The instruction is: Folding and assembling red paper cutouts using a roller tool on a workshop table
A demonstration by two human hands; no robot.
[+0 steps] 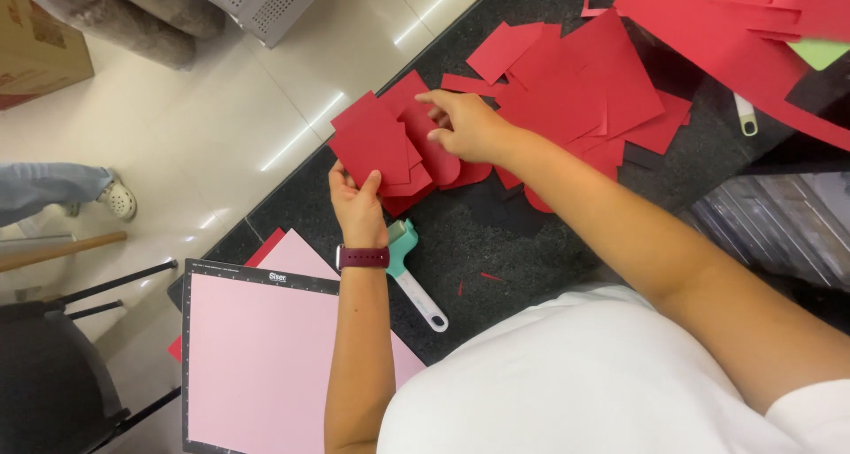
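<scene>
Speckled black counter; left hand (pixel 357 208) fingers pinch flat red card pieces (pixel 376 140), right hand (pixel 467 126) fingers spread.

Worktop (pixel 496 242), dark speckled stone: bore red paper pieces (pixel 575 91); nearer than these, a teal-headed scraper (pixel 409 273) and a pink cutting mat (pixel 257 357).

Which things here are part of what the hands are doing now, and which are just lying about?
In hand:
left hand
right hand
stack of red cut paper pieces

Lying about:
red paper scraps
teal-handled tool
pink sheet on cutting mat
white-handled tool
</scene>
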